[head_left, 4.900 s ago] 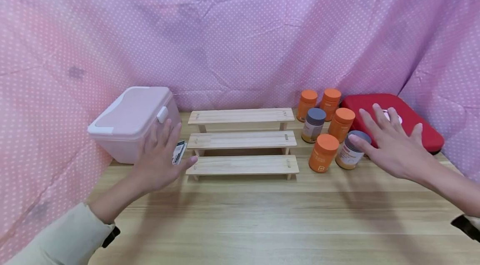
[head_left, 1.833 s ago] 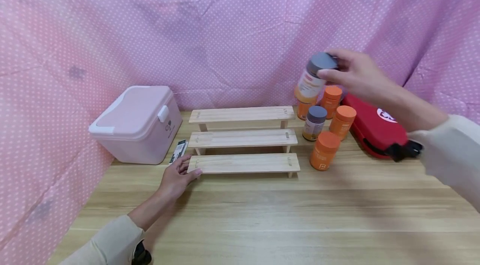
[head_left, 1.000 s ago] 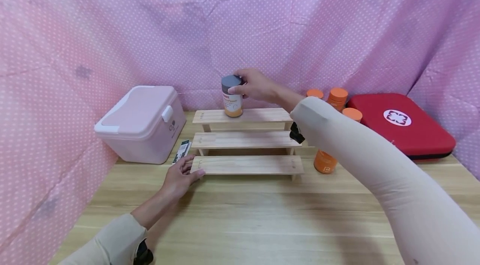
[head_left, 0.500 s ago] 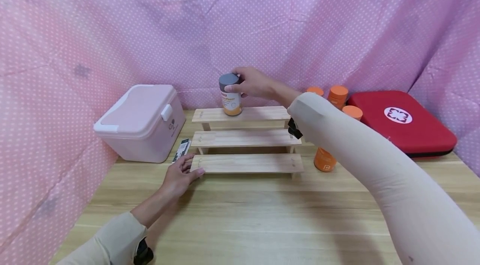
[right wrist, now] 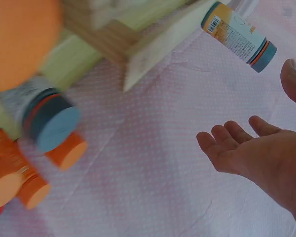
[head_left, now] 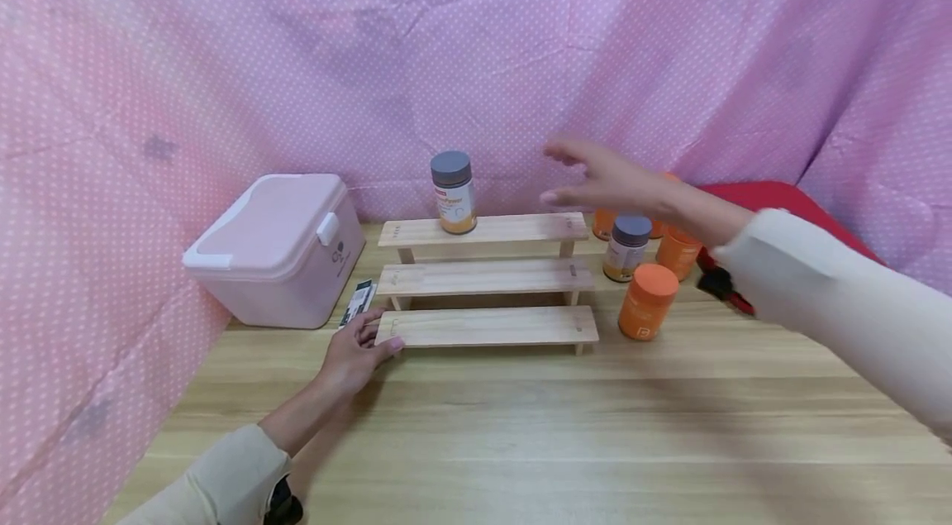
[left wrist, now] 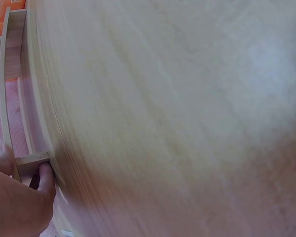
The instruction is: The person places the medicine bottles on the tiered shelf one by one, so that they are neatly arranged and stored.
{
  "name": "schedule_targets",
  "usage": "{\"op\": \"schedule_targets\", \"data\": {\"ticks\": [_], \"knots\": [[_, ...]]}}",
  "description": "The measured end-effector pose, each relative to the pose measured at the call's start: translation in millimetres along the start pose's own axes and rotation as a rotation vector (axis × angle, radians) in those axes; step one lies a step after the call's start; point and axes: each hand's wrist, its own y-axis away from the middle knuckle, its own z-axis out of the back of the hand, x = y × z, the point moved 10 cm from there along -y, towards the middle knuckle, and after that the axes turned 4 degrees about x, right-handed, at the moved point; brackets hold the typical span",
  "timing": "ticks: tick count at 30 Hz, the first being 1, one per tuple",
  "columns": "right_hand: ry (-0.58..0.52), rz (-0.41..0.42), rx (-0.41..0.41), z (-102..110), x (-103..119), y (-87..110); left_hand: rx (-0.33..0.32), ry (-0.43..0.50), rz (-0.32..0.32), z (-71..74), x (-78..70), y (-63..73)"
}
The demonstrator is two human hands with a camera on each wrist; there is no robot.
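A grey-capped supplement jar (head_left: 454, 198) stands upright toward the left of the top tier of a three-tier wooden shelf (head_left: 483, 326). My right hand (head_left: 606, 178) is in the air to the jar's right, apart from it, fingers spread and holding nothing. In the right wrist view, that hand (right wrist: 266, 158) has its thumb and fingers well apart, with the jar (right wrist: 239, 37) beyond them. My left hand (head_left: 353, 360) grips the left end of the shelf's lowest tier. Up close in the left wrist view, thumb and fingers of the left hand (left wrist: 22, 197) close around the board's end and its leg.
To the shelf's right stand another grey-capped jar (head_left: 626, 248) and several orange jars (head_left: 647, 306), some partly behind the right arm. A red case (head_left: 773, 198) lies behind that arm. A pink lidded box (head_left: 275, 252) stands at left, with a small printed packet (head_left: 359, 302) beside it.
The right hand took the grey-capped jar from the right-hand group, set it on the top tier, let go and drew back right. The left hand came down onto the lowest tier's end and stayed.
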Motion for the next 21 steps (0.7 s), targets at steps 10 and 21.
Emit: {"op": "schedule_targets", "data": {"ticks": [10, 21], "knots": [[-0.016, -0.111, -0.106, -2.8, -61.8, 91.2, -0.006, -0.007, -0.002, 0.0, 0.6, 0.1], [-0.086, -0.223, -0.079, -37.0, -115.9, 130.9, -0.005, 0.001, -0.019, -0.6, -0.5, 0.1]]}}
